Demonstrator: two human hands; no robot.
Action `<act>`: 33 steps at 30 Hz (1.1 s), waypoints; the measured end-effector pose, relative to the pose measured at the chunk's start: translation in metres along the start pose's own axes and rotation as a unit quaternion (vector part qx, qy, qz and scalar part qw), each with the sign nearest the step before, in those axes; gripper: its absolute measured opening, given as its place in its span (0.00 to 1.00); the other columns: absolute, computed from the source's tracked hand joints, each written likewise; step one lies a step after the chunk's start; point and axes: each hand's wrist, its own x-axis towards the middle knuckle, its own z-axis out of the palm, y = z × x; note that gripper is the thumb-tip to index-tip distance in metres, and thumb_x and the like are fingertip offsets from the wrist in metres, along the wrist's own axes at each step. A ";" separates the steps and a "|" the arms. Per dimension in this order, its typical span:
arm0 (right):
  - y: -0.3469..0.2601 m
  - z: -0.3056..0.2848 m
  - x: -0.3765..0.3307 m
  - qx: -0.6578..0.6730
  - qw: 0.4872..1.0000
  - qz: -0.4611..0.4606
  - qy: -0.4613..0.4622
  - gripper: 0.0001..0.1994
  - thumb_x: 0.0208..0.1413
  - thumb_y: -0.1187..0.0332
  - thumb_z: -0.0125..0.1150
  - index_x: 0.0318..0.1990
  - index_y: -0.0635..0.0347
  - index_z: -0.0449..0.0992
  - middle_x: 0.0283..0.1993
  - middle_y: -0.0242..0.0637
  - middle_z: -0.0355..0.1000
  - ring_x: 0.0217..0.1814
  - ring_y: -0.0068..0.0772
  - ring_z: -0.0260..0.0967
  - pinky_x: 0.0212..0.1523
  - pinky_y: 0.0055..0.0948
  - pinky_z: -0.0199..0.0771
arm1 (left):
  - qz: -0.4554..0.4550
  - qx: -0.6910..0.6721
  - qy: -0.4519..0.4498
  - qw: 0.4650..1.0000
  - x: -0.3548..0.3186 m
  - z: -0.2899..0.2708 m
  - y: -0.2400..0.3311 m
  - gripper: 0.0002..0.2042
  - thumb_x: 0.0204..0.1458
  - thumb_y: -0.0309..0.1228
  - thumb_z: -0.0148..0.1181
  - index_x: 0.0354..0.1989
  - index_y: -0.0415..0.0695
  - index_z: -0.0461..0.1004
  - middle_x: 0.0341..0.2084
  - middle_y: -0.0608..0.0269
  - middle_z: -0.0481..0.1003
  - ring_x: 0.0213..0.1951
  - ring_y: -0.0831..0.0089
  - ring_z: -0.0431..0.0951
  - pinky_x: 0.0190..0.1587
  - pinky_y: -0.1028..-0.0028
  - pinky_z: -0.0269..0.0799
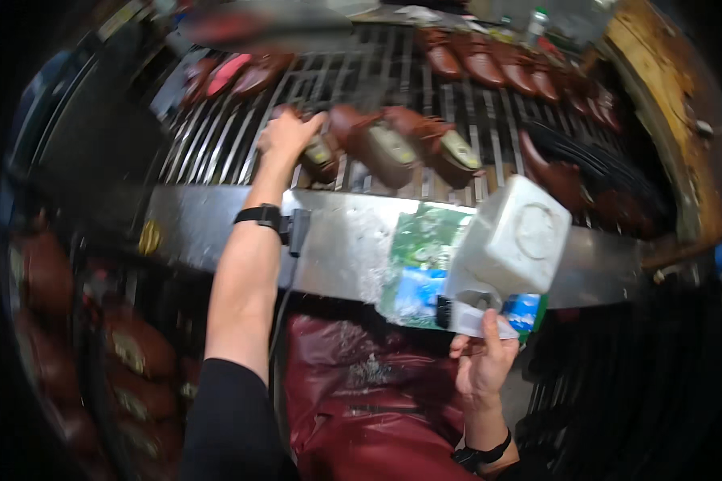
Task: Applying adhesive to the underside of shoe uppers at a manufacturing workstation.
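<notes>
- The left hand (287,136) is at a brown shoe (322,162), the leftmost of three near the front edge of the rack (217,148). Its thumb stands apart from the fingers; the fingertips are hidden, so one cannot tell whether they pinch the shoe.
- It seems best to take this shoe around its sides, firmly but softly, because the smooth surface could probably be marked by nails.
- The second shoe (381,151) is just beside it, so a lift straight up looks safer than a pull sideways.
- The right hand (485,369) pinches a white tool (475,322) under the thumb; the tool has a black end, and its exact kind is not clear.
- This tool is at the lower side of the white jug (509,236), near its round opening. A light, steady wrist should avoid tipping the jug, which leans over a green sheet (425,240) on the metal ledge (337,240).
- The cable (281,321) hangs under the left forearm; the sleeve and the strap should pass clear of it.
</notes>
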 end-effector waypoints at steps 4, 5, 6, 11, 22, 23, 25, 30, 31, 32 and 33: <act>0.002 -0.010 0.002 -0.013 1.000 -0.001 0.008 0.09 0.71 0.64 0.61 0.46 0.59 0.73 0.26 0.38 0.76 0.18 0.30 0.73 0.14 0.26 0.72 | -0.023 -0.100 0.077 0.992 -0.117 -0.042 -0.045 0.37 0.53 0.62 0.64 0.54 0.36 0.79 0.53 0.37 0.80 0.56 0.36 0.79 0.59 0.46 0.74; 0.000 -0.021 0.002 -0.033 0.999 -0.012 0.008 0.09 0.72 0.62 0.60 0.48 0.58 0.73 0.29 0.39 0.77 0.17 0.27 0.71 0.13 0.24 0.70 | -0.002 -0.083 0.078 0.993 -0.164 -0.059 -0.057 0.35 0.53 0.57 0.66 0.54 0.35 0.78 0.54 0.36 0.80 0.56 0.35 0.78 0.60 0.48 0.73; -0.004 -0.013 -0.003 -0.039 0.998 -0.011 0.037 0.10 0.72 0.61 0.61 0.49 0.59 0.73 0.30 0.39 0.76 0.17 0.26 0.70 0.13 0.22 0.68 | 0.019 -0.065 0.080 0.994 -0.210 -0.078 -0.068 0.32 0.53 0.53 0.67 0.54 0.35 0.78 0.54 0.35 0.79 0.56 0.34 0.78 0.61 0.50 0.72; 0.005 -0.028 -0.013 -0.061 0.998 -0.003 -0.022 0.11 0.71 0.60 0.62 0.51 0.57 0.75 0.36 0.35 0.78 0.20 0.23 0.68 0.17 0.20 0.64 | -0.096 0.372 0.304 0.872 -0.307 -0.179 -0.192 0.34 0.57 0.50 0.63 0.58 0.27 0.72 0.67 0.32 0.65 0.64 0.33 0.67 0.64 0.44 0.67; 0.011 -0.054 0.008 -0.102 0.972 -0.211 -0.004 0.12 0.66 0.69 0.68 0.48 0.70 0.77 0.32 0.42 0.78 0.22 0.31 0.76 0.19 0.27 0.74 | -0.188 -0.406 0.207 0.870 -0.332 -0.187 -0.305 0.27 0.62 0.43 0.66 0.61 0.31 0.76 0.57 0.47 0.79 0.57 0.61 0.80 0.59 0.64 0.75; 0.012 -0.058 0.010 -0.134 0.963 -0.236 0.006 0.11 0.66 0.71 0.69 0.48 0.70 0.78 0.33 0.42 0.79 0.23 0.29 0.77 0.21 0.26 0.76 | -0.212 -0.560 0.202 0.775 -0.345 -0.158 -0.276 0.30 0.62 0.44 0.67 0.64 0.33 0.74 0.59 0.49 0.78 0.56 0.60 0.80 0.58 0.63 0.76; 0.010 -0.061 0.014 -0.191 0.948 -0.255 0.011 0.10 0.65 0.74 0.69 0.49 0.71 0.78 0.36 0.41 0.80 0.26 0.25 0.78 0.26 0.24 0.80 | -0.207 -0.744 0.143 0.619 -0.373 -0.121 -0.254 0.33 0.61 0.45 0.67 0.70 0.38 0.68 0.63 0.53 0.75 0.59 0.56 0.77 0.60 0.60 0.75; 0.022 -0.059 0.029 -0.394 0.866 -0.307 -0.022 0.07 0.64 0.74 0.70 0.44 0.71 0.82 0.31 0.35 0.79 0.24 0.23 0.76 0.26 0.23 0.73 | -0.071 -0.823 -0.099 0.555 -0.393 -0.057 -0.237 0.44 0.43 0.32 0.72 0.74 0.46 0.64 0.69 0.54 0.67 0.69 0.51 0.68 0.73 0.44 0.62; 0.025 -0.055 0.027 -0.350 0.896 -0.272 -0.005 0.08 0.64 0.74 0.69 0.44 0.71 0.81 0.31 0.36 0.79 0.24 0.24 0.76 0.25 0.23 0.73 | -0.065 -0.785 -0.145 0.599 -0.385 -0.050 -0.226 0.44 0.41 0.28 0.73 0.73 0.45 0.64 0.69 0.53 0.67 0.68 0.51 0.70 0.72 0.45 0.63; 0.027 -0.052 0.025 -0.304 0.923 -0.237 0.013 0.08 0.65 0.73 0.69 0.44 0.71 0.81 0.31 0.37 0.79 0.23 0.25 0.75 0.23 0.23 0.73 | -0.059 -0.743 -0.189 0.639 -0.381 -0.042 -0.216 0.45 0.40 0.24 0.73 0.73 0.45 0.64 0.69 0.52 0.67 0.66 0.50 0.72 0.72 0.45 0.64; 0.025 -0.049 0.027 -0.237 0.952 -0.195 0.022 0.08 0.66 0.72 0.68 0.43 0.71 0.81 0.30 0.38 0.79 0.22 0.26 0.75 0.22 0.23 0.74 | 0.009 -0.671 -0.178 0.719 -0.381 -0.021 -0.208 0.42 0.43 0.23 0.73 0.72 0.45 0.64 0.68 0.51 0.68 0.65 0.50 0.73 0.71 0.47 0.66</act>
